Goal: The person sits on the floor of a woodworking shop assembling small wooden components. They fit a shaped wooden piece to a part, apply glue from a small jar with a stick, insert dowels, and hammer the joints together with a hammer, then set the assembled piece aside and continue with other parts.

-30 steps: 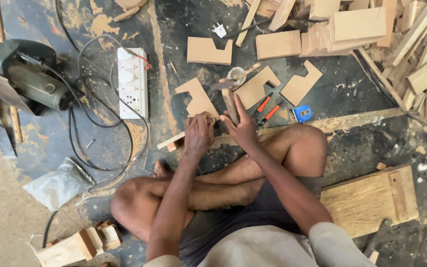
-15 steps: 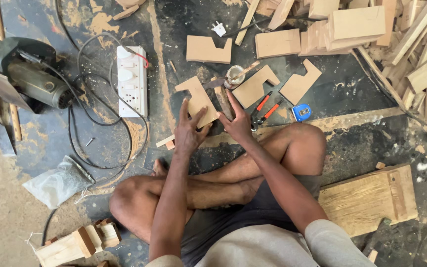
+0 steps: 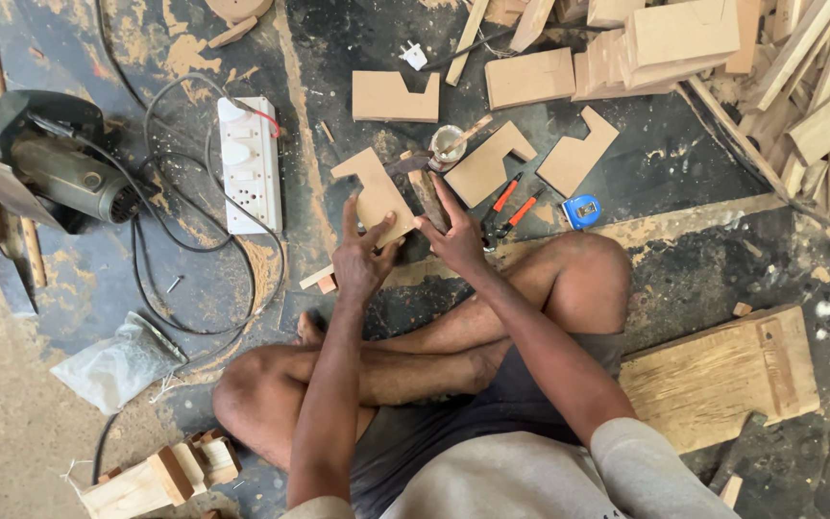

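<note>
Holding: left hand [image 3: 362,258] grips a notched plywood piece [image 3: 375,195] at its near end, fingers spread up its face.
Piece axis: long side runs away from the person, leaning a little toward the left; notched end points far.
Piece place: above the dark floor [image 3: 684,173], just in front of the crossed legs, touching both hands.
Right hand: right hand [image 3: 456,235] meets the piece's right edge, fingers extended over a small dark wooden strip [image 3: 427,195]; whether it clamps that strip I cannot tell.
Arms: both forearms reach forward over the shins, elbows bent, wrists close together.
Near right: 2 more notched boards [image 3: 492,165], orange-handled pliers [image 3: 514,211], blue tape measure [image 3: 582,210].
Near left: white power strip [image 3: 249,163], circular saw [image 3: 36,159].
</note>
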Available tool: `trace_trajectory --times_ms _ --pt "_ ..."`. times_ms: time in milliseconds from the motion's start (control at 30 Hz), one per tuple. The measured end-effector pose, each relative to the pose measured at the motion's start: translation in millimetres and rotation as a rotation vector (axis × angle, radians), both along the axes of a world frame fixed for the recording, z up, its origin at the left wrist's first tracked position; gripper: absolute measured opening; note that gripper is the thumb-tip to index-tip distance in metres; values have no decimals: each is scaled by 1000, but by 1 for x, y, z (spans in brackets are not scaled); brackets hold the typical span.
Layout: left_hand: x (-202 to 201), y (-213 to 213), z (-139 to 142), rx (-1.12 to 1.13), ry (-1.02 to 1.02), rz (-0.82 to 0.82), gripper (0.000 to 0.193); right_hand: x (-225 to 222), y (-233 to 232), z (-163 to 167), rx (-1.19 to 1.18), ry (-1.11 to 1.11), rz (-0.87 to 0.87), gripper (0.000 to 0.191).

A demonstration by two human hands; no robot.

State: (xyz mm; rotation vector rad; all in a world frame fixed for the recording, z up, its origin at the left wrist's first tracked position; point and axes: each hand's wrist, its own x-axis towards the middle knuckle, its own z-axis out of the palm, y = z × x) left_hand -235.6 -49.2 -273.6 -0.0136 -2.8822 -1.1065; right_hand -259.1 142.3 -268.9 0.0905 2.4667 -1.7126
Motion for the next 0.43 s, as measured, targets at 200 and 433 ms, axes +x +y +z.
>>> trace_trajectory --times_ms 200,433 --pt "1 1 6 18 54 10 50 0 8 -1 -123 72 118 82" --pt "7 -3 13 28 3 9 51 -1 9 -16 -113 218 96 84"
